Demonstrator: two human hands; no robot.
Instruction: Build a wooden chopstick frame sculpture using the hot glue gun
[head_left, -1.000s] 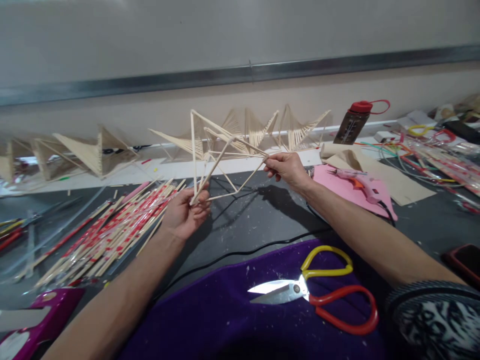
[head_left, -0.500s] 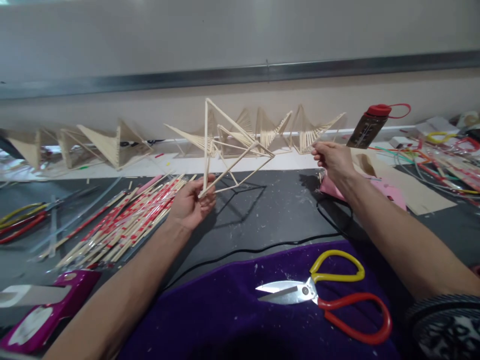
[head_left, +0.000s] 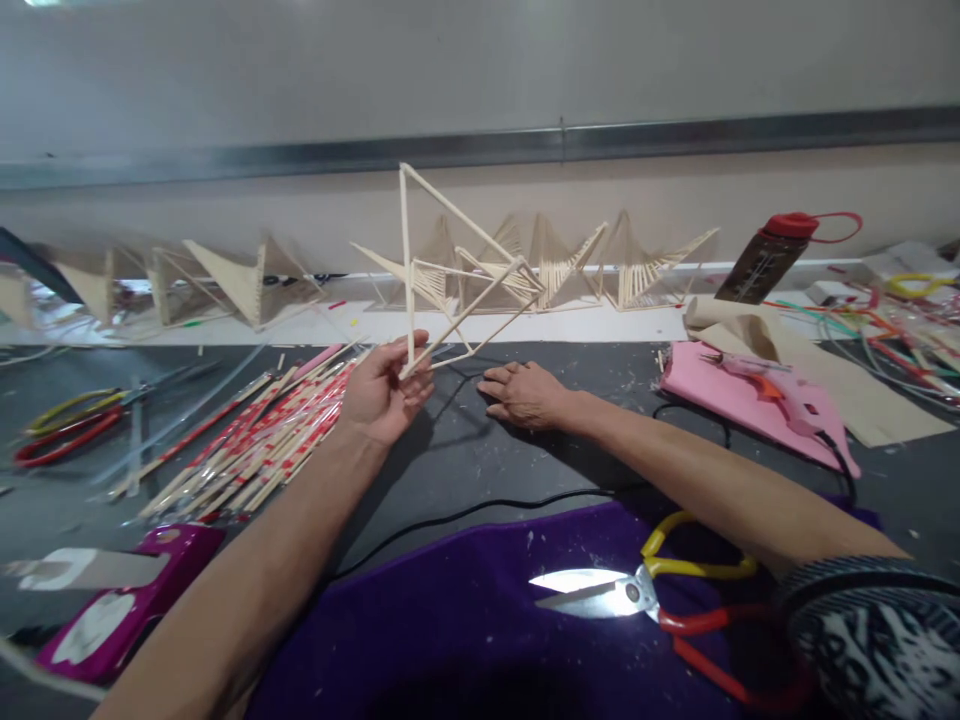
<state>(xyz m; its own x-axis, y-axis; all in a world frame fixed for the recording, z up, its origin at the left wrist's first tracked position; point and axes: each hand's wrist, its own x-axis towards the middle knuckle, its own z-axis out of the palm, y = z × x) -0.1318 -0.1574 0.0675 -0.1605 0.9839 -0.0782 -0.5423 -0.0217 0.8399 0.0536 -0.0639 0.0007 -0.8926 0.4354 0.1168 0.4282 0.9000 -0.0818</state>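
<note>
My left hand (head_left: 386, 388) grips the lower left corner of a wooden stick frame (head_left: 461, 323) and holds it tilted above the table. The frame is made of thin pale sticks joined into triangles. Right of it, my right hand (head_left: 525, 395) rests palm down on the dark tabletop, fingers stretched out, with nothing seen in it. Scissors (head_left: 600, 592) with one yellow and one red handle lie on a purple cloth (head_left: 420, 620) below my right forearm, which partly covers the handles. Bundled sticks with red marks (head_left: 262, 430) lie beside my left forearm.
Finished stick models (head_left: 630, 265) line the white ledge at the back. A pink glue gun (head_left: 780, 390) lies on pink material (head_left: 690, 375) at right, near a dark bottle with a red lid (head_left: 765, 260). A black cord (head_left: 480, 510) crosses the table; a purple device (head_left: 142, 610) stands at lower left.
My right hand has moved left and down from above the pink material onto the table near the frame. My left hand still holds the frame, slightly raised. The view has shifted a little left.
</note>
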